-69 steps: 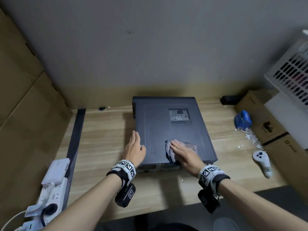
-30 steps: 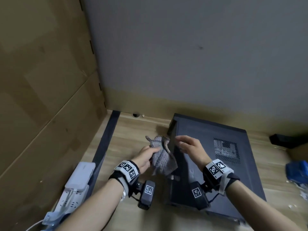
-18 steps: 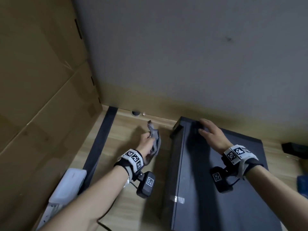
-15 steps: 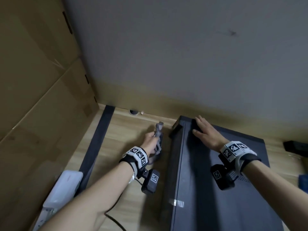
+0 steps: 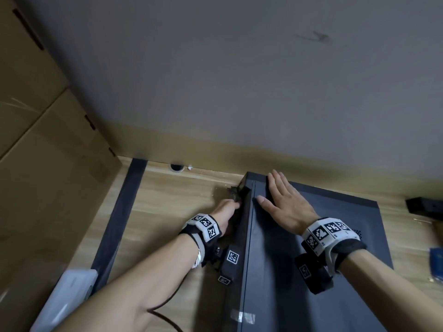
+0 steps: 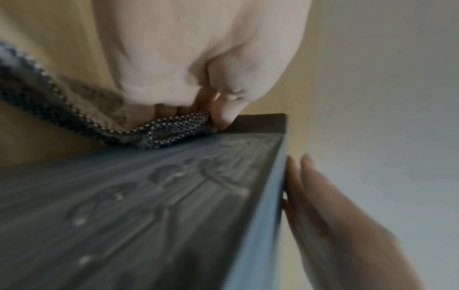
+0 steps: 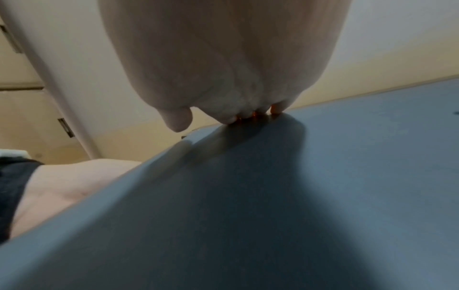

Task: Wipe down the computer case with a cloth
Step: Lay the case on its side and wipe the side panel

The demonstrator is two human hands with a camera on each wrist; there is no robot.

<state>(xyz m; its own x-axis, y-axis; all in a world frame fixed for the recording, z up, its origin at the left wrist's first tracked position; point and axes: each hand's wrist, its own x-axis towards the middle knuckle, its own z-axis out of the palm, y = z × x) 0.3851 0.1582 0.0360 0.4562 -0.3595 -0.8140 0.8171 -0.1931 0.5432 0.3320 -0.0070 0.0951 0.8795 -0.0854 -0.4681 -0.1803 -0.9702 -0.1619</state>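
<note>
The dark grey computer case [image 5: 318, 271] lies flat on the wooden desk [image 5: 167, 212]. My left hand [image 5: 226, 208] grips the grey knitted cloth [image 5: 233, 192] and presses it against the case's left side wall near the far corner. In the left wrist view the cloth [image 6: 171, 130] is bunched under my curled fingers [image 6: 223, 115] against the case's side [image 6: 139, 212]. My right hand [image 5: 280, 204] lies flat with straight fingers on the case's top near its far left corner. The right wrist view shows my fingertips [image 7: 248, 115] pressing the top panel [image 7: 323, 186].
Cardboard panels [image 5: 43, 152] wall off the left side and a grey wall [image 5: 239, 80] stands close behind the case. A white power strip [image 5: 69, 295] lies at the near left. A black object [image 5: 424, 208] and a blue item [image 5: 435, 262] sit at the right.
The cloth passed from my right hand to my left. My left hand carried it down to the case's left side and slid toward the far corner. My right hand settled flat on the top.
</note>
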